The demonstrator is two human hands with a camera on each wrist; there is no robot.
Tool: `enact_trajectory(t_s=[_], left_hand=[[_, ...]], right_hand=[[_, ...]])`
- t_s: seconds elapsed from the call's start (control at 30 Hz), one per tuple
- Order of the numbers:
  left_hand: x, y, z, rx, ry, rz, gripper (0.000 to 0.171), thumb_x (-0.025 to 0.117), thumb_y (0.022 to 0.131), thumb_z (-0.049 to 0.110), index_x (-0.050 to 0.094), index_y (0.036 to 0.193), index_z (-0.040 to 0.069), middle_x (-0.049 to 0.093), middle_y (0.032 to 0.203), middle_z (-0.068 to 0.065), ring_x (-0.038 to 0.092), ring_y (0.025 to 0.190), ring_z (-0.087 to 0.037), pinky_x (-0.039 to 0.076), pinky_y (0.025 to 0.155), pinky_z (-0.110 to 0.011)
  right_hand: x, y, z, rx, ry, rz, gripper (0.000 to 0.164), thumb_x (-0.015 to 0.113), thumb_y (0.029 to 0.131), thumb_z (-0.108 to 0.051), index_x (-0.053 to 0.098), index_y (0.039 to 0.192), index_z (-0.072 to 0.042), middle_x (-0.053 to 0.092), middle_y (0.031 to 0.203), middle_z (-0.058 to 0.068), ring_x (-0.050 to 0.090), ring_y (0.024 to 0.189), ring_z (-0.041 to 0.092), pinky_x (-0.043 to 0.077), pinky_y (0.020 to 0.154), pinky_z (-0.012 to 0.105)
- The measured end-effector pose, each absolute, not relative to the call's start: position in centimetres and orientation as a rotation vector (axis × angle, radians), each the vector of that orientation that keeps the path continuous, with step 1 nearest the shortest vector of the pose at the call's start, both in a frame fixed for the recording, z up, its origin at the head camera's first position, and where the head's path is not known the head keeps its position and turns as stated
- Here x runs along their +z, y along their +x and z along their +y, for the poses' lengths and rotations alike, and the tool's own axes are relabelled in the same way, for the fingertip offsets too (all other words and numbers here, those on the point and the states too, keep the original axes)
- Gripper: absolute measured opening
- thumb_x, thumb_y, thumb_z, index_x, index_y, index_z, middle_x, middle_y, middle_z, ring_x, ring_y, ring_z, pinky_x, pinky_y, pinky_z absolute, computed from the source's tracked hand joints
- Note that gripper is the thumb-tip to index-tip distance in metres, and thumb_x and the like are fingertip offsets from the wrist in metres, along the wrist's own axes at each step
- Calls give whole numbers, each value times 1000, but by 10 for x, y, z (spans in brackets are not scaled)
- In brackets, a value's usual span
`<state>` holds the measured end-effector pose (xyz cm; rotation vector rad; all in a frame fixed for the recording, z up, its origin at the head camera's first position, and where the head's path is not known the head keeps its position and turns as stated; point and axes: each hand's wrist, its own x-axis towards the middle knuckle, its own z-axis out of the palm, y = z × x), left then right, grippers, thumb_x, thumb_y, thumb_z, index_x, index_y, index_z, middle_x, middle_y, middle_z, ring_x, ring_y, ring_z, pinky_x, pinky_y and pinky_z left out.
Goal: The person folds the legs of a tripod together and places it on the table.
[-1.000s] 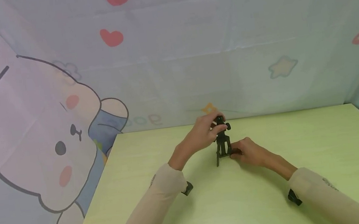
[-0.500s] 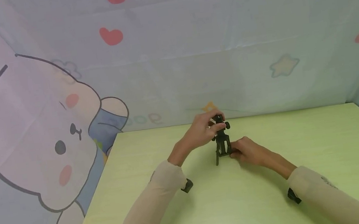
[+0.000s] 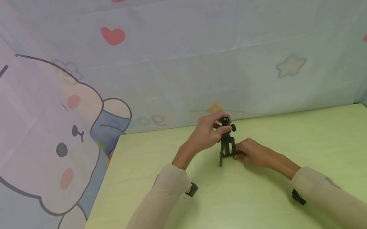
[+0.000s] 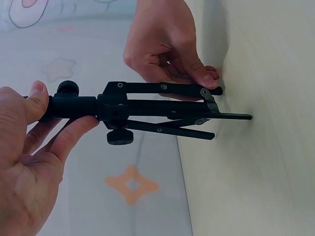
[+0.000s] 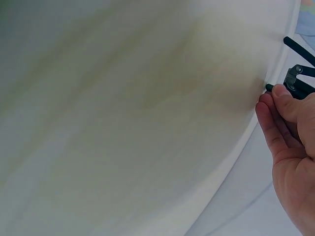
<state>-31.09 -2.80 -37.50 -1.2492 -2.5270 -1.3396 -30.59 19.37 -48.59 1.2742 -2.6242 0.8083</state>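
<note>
A small black tripod [image 3: 228, 139] stands upright near the table's back edge, its legs partly folded in toward the centre post. My left hand [image 3: 207, 131] grips the upper column, thumb and fingers curled round it. In the left wrist view the tripod [image 4: 112, 105] shows two round knobs and hinged braces between its legs. My right hand [image 3: 254, 153] pinches the foot end of one leg between thumb and fingers. The right wrist view shows that hand [image 5: 295, 132] at the leg's tip, with the rest of the tripod cut off by the frame edge.
The pale yellow-green table [image 3: 248, 205] spreads out around the tripod. Close behind its back edge hangs a cloth backdrop [image 3: 179, 73] with printed hearts, stars and a rabbit. Both forearms, in beige sleeves [image 3: 159, 204], reach in from the front; a dark wrist device [image 3: 192, 190] sits under the left one.
Both hands keep their hold on the tripod. Its lower end and the right hand have shifted very slightly up in the head view; little else differs.
</note>
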Motion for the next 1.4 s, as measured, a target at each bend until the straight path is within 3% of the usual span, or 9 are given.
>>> enact_trajectory(t_s=[0.37,0.57,0.83,1.0,1.2,1.4], left_hand=[[-376,-316,-33,-1421,-1209,-2559,22,68,103,14,66,121,2,67,108,-9,75,83,-20,56,60,-29],[-378,-314,-35,-1437,-1211,-2547,20,68,102,15,66,122,8,68,109,-7,76,88,-20,58,62,-29],[-384,-309,-35,-1387,-1184,-2516,34,69,103,17,62,136,15,70,114,-5,73,100,-20,58,83,-25],[-392,-305,-39,-1349,-1138,-2558,41,65,105,19,55,144,14,70,121,-7,71,109,-20,57,88,-26],[-401,-300,-45,-1424,-1084,-2547,37,63,106,13,57,141,3,70,123,-11,69,116,-22,55,95,-24],[-414,-295,-56,-1518,-958,-2483,33,64,105,10,61,137,3,67,128,-11,66,119,-24,53,97,-24]], right_hand=[[-481,-307,194,869,1313,-2648,20,77,91,2,64,79,-8,59,69,-7,45,62,1,42,58,24],[-480,-304,192,924,1279,-2659,13,78,91,1,68,85,-5,67,73,-2,53,64,4,46,60,25],[-476,-295,187,1092,1136,-2650,4,72,99,-9,73,98,-5,71,75,2,55,62,3,47,57,24],[-476,-290,186,1070,1061,-2616,8,73,99,-9,71,91,-7,73,77,1,65,65,9,53,60,26],[-475,-286,186,1116,1038,-2521,7,73,98,-4,72,90,-5,75,81,3,75,75,23,59,66,29],[-471,-286,186,1124,1024,-2469,10,71,98,-1,71,88,-3,73,79,5,75,75,26,59,64,30]])
